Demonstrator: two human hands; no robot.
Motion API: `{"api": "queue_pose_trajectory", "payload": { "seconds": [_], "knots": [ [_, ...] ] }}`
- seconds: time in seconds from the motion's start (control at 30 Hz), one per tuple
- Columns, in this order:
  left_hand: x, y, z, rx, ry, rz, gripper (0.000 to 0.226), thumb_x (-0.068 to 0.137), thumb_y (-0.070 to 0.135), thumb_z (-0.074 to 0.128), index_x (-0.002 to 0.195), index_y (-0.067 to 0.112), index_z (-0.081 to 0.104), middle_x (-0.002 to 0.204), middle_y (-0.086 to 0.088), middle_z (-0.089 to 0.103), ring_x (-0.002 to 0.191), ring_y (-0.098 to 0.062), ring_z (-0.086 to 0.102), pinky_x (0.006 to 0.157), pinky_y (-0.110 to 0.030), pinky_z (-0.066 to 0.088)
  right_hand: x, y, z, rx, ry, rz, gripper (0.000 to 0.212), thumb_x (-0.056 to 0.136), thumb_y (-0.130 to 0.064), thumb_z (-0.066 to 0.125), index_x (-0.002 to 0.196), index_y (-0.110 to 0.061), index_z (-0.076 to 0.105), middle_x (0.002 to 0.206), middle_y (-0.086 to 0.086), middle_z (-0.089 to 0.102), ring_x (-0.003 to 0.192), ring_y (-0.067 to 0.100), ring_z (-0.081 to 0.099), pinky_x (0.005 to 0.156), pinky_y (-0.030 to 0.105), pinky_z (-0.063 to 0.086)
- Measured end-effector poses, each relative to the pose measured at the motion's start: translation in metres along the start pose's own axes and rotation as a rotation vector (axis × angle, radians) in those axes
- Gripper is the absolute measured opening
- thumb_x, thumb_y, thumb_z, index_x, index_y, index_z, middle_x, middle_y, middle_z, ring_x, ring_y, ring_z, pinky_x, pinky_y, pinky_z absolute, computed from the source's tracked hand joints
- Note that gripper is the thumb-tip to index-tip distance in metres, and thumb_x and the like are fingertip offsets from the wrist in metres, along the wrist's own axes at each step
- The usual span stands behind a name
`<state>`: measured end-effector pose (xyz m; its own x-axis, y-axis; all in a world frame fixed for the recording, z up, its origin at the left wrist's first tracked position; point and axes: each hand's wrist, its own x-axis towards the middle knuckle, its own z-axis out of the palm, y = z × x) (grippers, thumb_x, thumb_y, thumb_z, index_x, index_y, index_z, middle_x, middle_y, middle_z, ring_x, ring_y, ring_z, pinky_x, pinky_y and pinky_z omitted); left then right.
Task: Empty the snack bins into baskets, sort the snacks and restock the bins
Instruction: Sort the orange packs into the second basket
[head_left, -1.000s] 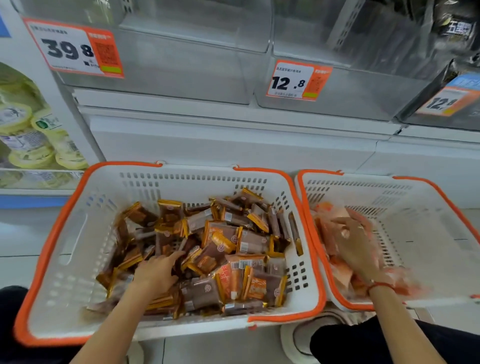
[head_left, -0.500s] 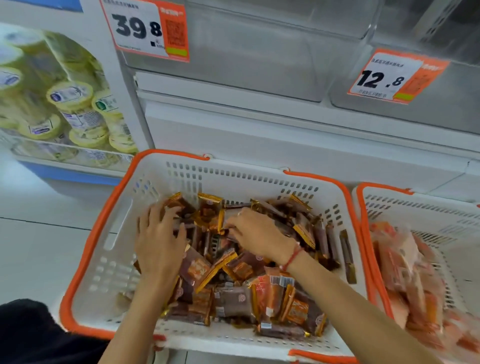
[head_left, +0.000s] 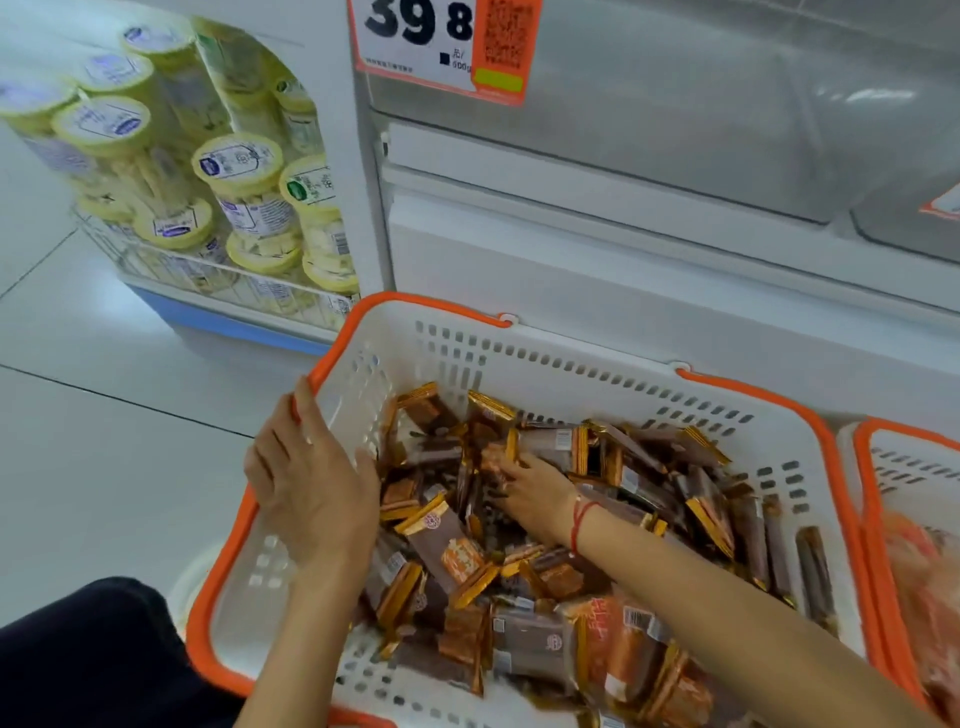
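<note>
Left hand (head_left: 311, 483) flat over the left rim of the white, orange-edged basket (head_left: 519, 358), fingers straight, nothing gripped; right hand (head_left: 530, 493) dug into the brown-and-gold snack packets (head_left: 441, 540) heaped in that basket, fingertips buried, hold cannot be told; second basket (head_left: 872, 499) touching at right, with blurred orange packets (head_left: 924, 597); behind, clear bin (head_left: 675, 130) with price tag (head_left: 441, 47); yellow-lidded tubs (head_left: 239, 171) far left.

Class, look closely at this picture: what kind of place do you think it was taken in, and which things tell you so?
Most likely a shop's snack aisle. A price tag hangs on a clear bin, stacked tubs fill a display, and a shopping basket holds wrapped snacks.
</note>
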<state>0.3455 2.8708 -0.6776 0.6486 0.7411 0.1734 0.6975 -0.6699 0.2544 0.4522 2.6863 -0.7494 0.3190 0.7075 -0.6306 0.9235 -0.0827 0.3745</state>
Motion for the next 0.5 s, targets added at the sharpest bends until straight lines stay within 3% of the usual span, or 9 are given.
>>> {"api": "queue_pose_trajectory", "payload": {
  "seconds": [0.1,0.2,0.27,0.37,0.43,0.5],
  "knots": [
    [-0.001,-0.001,0.002,-0.006,0.008,0.01,0.087,0.077,0.026,0.076,0.147,0.009,0.028,0.138,-0.016,0.04,0.123,-0.035,0.036,0.105,-0.045,0.024,-0.001,0.002,-0.005,-0.054,-0.026,-0.021,0.047,0.101,-0.029,0.043,0.147,-0.019,0.038,0.159,0.005,0.024,0.148,0.034,0.001,0.119,0.053,0.005],
    [0.0,-0.002,0.002,0.001,0.008,0.017,0.086,0.077,0.027,0.074,0.147,0.009,0.027,0.138,-0.015,0.04,0.122,-0.034,0.035,0.105,-0.043,0.021,-0.008,0.01,-0.015,-0.08,-0.059,-0.035,0.041,0.1,-0.027,0.044,0.14,-0.018,0.048,0.156,0.006,0.03,0.146,0.032,0.012,0.118,0.05,0.011],
    [-0.001,-0.002,0.001,-0.006,0.007,0.021,0.086,0.077,0.026,0.074,0.147,0.008,0.027,0.138,-0.015,0.04,0.122,-0.034,0.035,0.105,-0.043,0.02,-0.02,0.019,-0.016,0.017,0.064,-0.049,0.031,0.096,-0.022,0.053,0.124,-0.017,0.064,0.142,0.005,0.049,0.135,0.03,0.031,0.11,0.047,0.027],
    [-0.001,-0.001,0.001,-0.018,-0.005,0.029,0.086,0.077,0.026,0.073,0.147,0.008,0.026,0.138,-0.015,0.04,0.123,-0.035,0.036,0.105,-0.044,0.022,-0.054,0.04,-0.021,0.186,0.408,-0.017,0.012,0.084,-0.026,0.067,0.091,-0.019,0.075,0.108,-0.001,0.065,0.106,0.024,0.054,0.085,0.039,0.047],
    [0.001,0.0,0.0,-0.027,-0.025,0.019,0.086,0.078,0.029,0.073,0.147,0.008,0.026,0.139,-0.016,0.039,0.124,-0.036,0.036,0.106,-0.046,0.023,-0.087,0.052,-0.022,0.376,0.564,0.062,0.013,0.079,-0.032,0.072,0.087,-0.021,0.071,0.104,-0.003,0.064,0.102,0.02,0.054,0.08,0.035,0.049],
    [0.003,0.003,0.0,-0.067,-0.038,-0.011,0.087,0.078,0.032,0.073,0.147,0.007,0.026,0.142,-0.017,0.037,0.13,-0.037,0.033,0.111,-0.048,0.02,-0.12,0.055,-0.015,0.586,0.61,0.157,0.021,0.08,-0.031,0.074,0.099,-0.025,0.069,0.117,-0.004,0.06,0.115,0.018,0.049,0.091,0.034,0.047]
  ]
}}
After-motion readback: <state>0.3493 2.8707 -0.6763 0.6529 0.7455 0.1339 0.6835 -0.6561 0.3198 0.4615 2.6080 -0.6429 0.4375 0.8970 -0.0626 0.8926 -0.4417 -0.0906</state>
